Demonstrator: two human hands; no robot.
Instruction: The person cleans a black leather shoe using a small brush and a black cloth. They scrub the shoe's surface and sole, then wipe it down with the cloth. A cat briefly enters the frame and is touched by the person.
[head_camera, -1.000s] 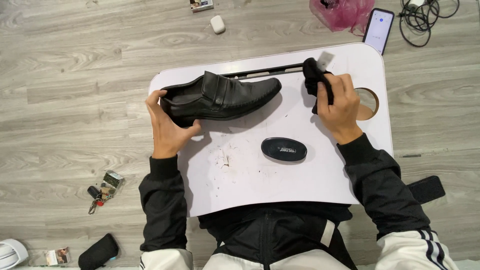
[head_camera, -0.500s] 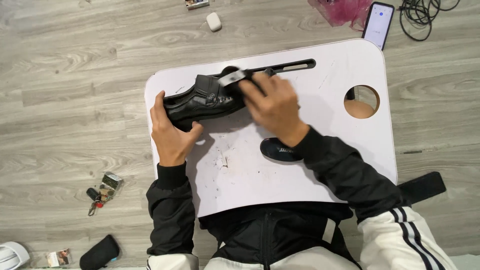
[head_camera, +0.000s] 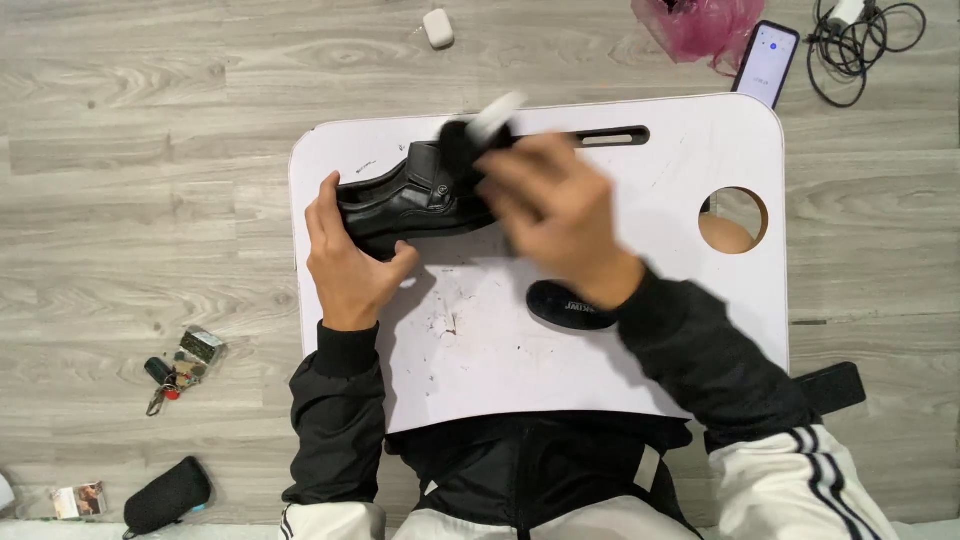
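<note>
Shoe (head_camera: 400, 200) under both hands, left (head_camera: 350, 250) gripping

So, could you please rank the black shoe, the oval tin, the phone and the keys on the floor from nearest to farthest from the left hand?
1. Black shoe: held in the left hand.
2. Oval tin: on the white tabletop, to the right.
3. Keys: floor, lower left.
4. Phone: floor, top right.

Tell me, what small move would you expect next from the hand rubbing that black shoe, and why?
Probably another short stroke along the upper toward the toe. The right hand is blurred mid-rub, pressing a dark cloth on the middle of the black shoe, while the left hand grips the heel end on the white lap table. The toe is hidden under the right hand.
</note>
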